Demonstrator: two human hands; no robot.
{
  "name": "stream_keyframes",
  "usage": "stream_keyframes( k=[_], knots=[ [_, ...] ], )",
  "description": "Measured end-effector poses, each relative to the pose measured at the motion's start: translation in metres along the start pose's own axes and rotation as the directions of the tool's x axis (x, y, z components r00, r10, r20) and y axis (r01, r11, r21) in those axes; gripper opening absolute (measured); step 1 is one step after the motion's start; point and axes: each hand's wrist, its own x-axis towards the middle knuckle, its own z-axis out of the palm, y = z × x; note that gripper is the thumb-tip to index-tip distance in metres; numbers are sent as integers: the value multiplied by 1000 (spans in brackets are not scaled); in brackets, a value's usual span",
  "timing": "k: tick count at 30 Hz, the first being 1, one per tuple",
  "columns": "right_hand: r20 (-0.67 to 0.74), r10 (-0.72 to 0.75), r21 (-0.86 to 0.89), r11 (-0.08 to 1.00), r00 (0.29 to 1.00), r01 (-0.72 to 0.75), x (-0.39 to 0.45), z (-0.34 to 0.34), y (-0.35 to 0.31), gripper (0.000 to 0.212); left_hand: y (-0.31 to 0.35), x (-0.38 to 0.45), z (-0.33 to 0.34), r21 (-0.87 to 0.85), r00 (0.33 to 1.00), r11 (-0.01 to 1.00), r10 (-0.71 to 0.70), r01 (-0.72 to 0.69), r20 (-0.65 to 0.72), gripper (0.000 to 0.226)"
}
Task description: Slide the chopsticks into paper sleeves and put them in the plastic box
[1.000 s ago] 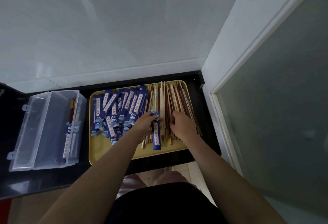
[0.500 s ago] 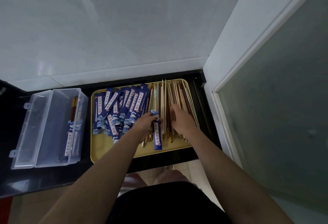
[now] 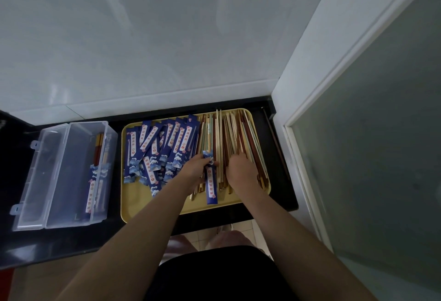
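On the yellow tray point(image 3: 133, 207), the left hand point(image 3: 194, 169) pinches a blue paper sleeve point(image 3: 211, 185) while the right hand point(image 3: 241, 171) curls into loose chopsticks point(image 3: 235, 133), its grip hidden.

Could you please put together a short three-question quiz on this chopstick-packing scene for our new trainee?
1. True or false: the plastic box lies open with sleeved chopsticks already inside.
2. What does the left hand hold: A a blue paper sleeve, B a lid, C nothing?
3. What lies under the right hand on the yellow tray?

Key: 1 true; 2 A; 3 the loose chopsticks.
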Motion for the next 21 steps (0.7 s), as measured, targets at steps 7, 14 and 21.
stream_keyframes(
  k=[7,14,21],
  knots=[
    [47,65,-60,996,997,-62,-2,-4,-10,11,-3,2,0,-37,1000,999,-8,8,12,27],
    [95,56,-132,990,994,-43,-1,-4,-16,21,-6,4,-2,-35,1000,999,4,-4,16,25],
    [122,146,267,948,982,-174,5,-7,2,7,-4,2,-3,-30,1000,1000,3,-2,31,22]
  ],
)
